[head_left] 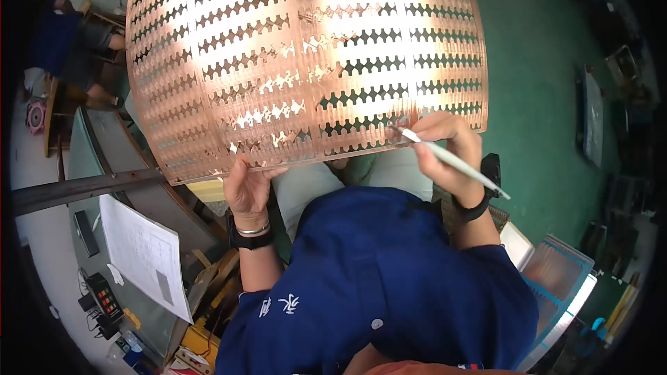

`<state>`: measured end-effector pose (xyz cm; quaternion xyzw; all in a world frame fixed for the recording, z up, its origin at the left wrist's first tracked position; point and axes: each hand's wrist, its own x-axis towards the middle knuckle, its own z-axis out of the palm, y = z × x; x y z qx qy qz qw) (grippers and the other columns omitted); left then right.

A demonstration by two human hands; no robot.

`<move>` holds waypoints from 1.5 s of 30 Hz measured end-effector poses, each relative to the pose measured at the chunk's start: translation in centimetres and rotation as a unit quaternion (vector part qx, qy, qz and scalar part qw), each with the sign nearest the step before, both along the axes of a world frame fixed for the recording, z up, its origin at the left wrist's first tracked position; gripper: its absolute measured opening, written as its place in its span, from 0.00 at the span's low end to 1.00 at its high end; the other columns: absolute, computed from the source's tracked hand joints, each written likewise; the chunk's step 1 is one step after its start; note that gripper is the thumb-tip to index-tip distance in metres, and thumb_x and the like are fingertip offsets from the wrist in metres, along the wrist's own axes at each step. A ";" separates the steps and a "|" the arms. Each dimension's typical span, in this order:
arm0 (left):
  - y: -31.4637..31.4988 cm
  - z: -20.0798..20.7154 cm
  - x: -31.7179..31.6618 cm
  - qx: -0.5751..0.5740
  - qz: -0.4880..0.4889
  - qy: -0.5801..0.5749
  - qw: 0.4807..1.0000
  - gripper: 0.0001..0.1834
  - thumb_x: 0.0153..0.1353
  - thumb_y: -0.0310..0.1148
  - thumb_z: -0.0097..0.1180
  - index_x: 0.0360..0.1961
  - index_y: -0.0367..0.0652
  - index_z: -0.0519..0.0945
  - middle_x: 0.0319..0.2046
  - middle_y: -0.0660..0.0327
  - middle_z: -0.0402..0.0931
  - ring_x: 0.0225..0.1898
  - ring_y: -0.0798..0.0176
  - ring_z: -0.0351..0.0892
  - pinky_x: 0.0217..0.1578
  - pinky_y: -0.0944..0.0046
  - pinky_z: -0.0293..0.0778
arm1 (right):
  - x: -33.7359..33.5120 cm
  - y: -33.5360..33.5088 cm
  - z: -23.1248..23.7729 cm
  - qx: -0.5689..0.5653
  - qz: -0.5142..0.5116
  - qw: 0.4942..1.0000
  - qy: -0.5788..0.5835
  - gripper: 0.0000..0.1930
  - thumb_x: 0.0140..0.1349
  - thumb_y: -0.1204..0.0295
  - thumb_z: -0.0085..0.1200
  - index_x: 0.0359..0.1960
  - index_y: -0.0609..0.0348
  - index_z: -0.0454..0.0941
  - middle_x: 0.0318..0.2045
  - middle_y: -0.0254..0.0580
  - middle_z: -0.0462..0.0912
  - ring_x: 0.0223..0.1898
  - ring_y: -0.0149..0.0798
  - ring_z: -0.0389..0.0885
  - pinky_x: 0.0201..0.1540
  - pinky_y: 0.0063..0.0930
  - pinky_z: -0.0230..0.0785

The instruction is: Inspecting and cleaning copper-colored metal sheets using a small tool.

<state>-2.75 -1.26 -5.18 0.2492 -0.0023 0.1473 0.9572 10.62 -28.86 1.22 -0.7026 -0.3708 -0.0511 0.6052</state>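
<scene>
Well, at the far left of my feed I see a pink round thing (36, 117), just beside a co-worker in dark blue (69, 45), whose bare legs reach toward the sheet's left side. Below them runs the desk (149, 318). On it I make out a black power strip (105, 298) with red switches and, to its right, a paper (144, 253) bearing a printed table.

Next comes my wearer's left hand (246, 191), with a silver bangle and a black band at the wrist. It grasps the near edge of the sheet (292, 90), thumb on the upper face. The sheet is copper-coloured, pierced by rows of notched openings, and held out in front of the lap; glare washes out much of its middle.

Toward the sheet's near right corner I find the right hand (460, 144), clenched round a white pen-like tool (458, 164). The tip points at the sheet near its right-hand openings; I cannot tell whether it touches. A black band (474, 210) circles that wrist.

Further right, low down, lies a panel (556, 271) with blue strips, and beyond it the green floor (538, 139) stretches upward.
</scene>
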 end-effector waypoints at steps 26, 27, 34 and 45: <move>-0.2 0.7 -0.7 0.023 -0.007 -0.011 1.000 0.17 0.63 0.34 0.44 0.47 0.32 0.74 0.54 0.42 0.66 0.54 0.42 0.69 0.48 0.37 0.71 | 0.6 2.2 0.2 -0.057 -0.016 0.979 -0.194 0.11 0.43 0.83 0.61 0.28 0.61 0.72 0.26 0.45 0.79 0.25 0.41 0.78 0.27 0.27 0.71; -0.2 0.6 -0.7 0.023 -0.007 -0.011 1.000 0.17 0.63 0.34 0.44 0.47 0.32 0.74 0.54 0.42 0.66 0.54 0.42 0.69 0.48 0.37 0.71 | 0.6 2.1 0.1 -0.057 -0.016 0.979 -0.194 0.11 0.43 0.83 0.61 0.28 0.61 0.72 0.26 0.45 0.79 0.25 0.41 0.78 0.27 0.27 0.71; 0.0 0.4 -0.6 0.029 -0.013 -0.025 0.999 0.18 0.63 0.34 0.43 0.48 0.32 0.73 0.53 0.41 0.66 0.53 0.42 0.69 0.48 0.38 0.70 | 0.3 1.2 0.3 -0.041 -0.007 0.994 -0.101 0.10 0.44 0.82 0.59 0.29 0.61 0.73 0.27 0.44 0.79 0.26 0.41 0.78 0.29 0.26 0.71; -0.1 0.0 -0.8 0.017 -0.006 -0.034 0.999 0.18 0.63 0.34 0.43 0.48 0.31 0.73 0.53 0.41 0.66 0.53 0.42 0.69 0.48 0.36 0.70 | 0.0 0.9 1.7 -0.118 0.035 0.985 -0.118 0.11 0.42 0.84 0.58 0.29 0.64 0.73 0.28 0.44 0.77 0.31 0.42 0.77 0.33 0.30 0.70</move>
